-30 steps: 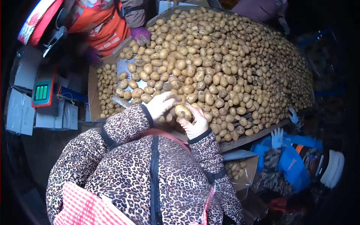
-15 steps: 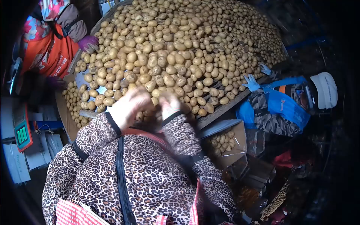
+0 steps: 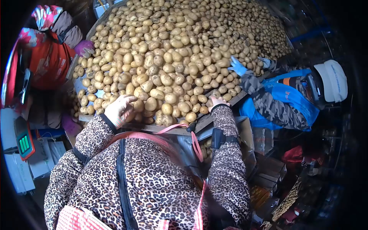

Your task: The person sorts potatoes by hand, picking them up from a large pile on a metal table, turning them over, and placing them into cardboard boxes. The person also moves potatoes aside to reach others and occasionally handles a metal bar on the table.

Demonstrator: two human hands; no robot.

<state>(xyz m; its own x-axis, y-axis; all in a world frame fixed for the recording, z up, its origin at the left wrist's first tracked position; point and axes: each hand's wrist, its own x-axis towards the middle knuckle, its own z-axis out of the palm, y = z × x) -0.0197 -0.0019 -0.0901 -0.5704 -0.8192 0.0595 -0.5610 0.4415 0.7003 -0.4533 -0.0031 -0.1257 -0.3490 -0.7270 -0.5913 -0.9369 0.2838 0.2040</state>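
Observation:
Potatoes (image 3: pixel 168 57) lie heaped on a large table with a wooden edge (image 3: pixel 147 127). At the near edge, left of centre, my left hand (image 3: pixel 120 110) bends its fingers over potatoes; whether it grips one cannot be made out. Farther right along the same edge, my right hand (image 3: pixel 219 102) rests on potatoes with its fingers apart, and no potato is plainly held in it. A pink strap (image 3: pixel 197 147) hangs over the edge between my hands.
A co-worker's blue-gloved hand (image 3: pixel 238 66) reaches into the heap at right. Another co-worker's purple glove (image 3: pixel 84 48) is at upper left. A scale with a green display (image 3: pixel 24 143) stands at left. A cardboard box (image 3: pixel 245 134) sits below my right hand.
My hands have moved apart, the left one slightly left and down, the right one well to the right. The co-worker's blue-gloved hand has moved left and up over the potatoes.

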